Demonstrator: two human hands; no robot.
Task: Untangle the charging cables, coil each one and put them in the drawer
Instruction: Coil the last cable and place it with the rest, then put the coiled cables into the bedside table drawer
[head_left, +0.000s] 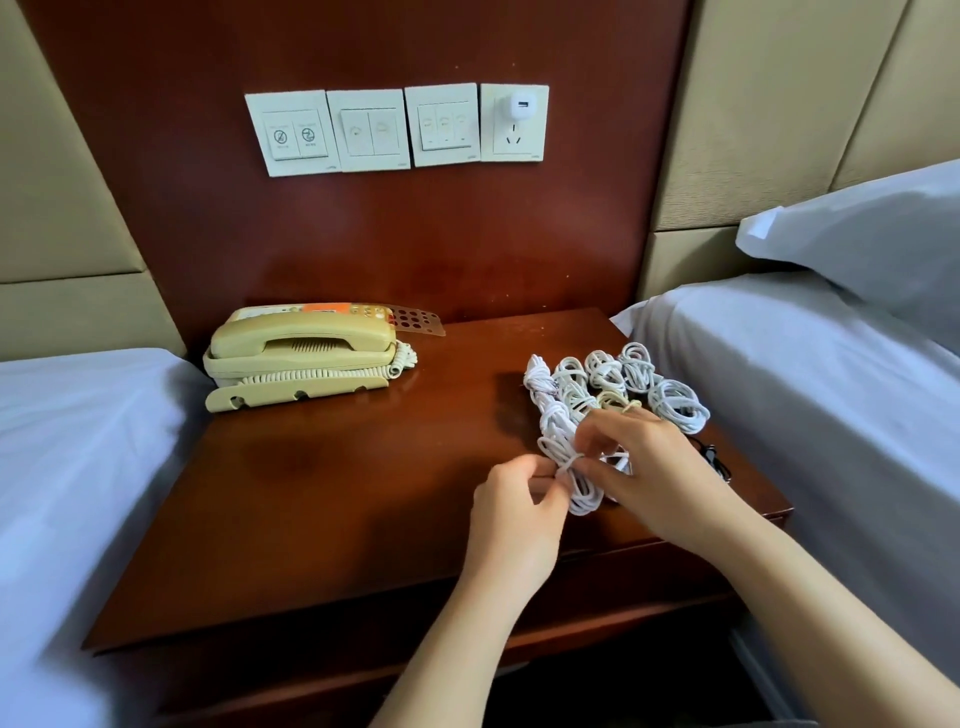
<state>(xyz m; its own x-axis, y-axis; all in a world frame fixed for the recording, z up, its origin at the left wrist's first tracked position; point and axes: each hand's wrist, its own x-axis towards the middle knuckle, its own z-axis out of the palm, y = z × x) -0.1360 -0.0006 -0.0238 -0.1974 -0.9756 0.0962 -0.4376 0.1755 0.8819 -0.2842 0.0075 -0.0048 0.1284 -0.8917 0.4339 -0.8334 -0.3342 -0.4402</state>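
Left hand (511, 512): nearest the camera with its forearm coming up from the lower edge; thumb and fingertips pinch the wrapped middle of the held bundle.
Held bundle (579, 491): a white charging cable, looped and cinched at its waist, just above the front right part of the table top, between the two hands.
Right hand (660, 467): fingers curled over the bundle's right side, gripping it; the palm faces down.
Left bed (78, 441): pale blue-white sheet, touching the table's left edge.
Telephone (301, 353): beige corded desk set, handset on its cradle, spiral cord along its front; it stands at the table's rear left.
Perforated sheet (415, 317): clear plastic with round holes, jutting from the telephone's right end.
Bedside table (337, 493): dark reddish-brown polished wood, set between the beds.
Switch plates (369, 130): three white plastic plates in a row on the wooden wall panel.
Wall charger (521, 106): small white plug block in a fourth white socket plate, right of the switches.
Coiled cables (613, 374): several white bundles lying close together at the table's right rear, just beyond the hands.
Black cable (714, 460): thin, at the table's right edge, partly hidden by the right hand.
Right bed (805, 389): pale sheet, with a white pillow (872, 234) at its head.
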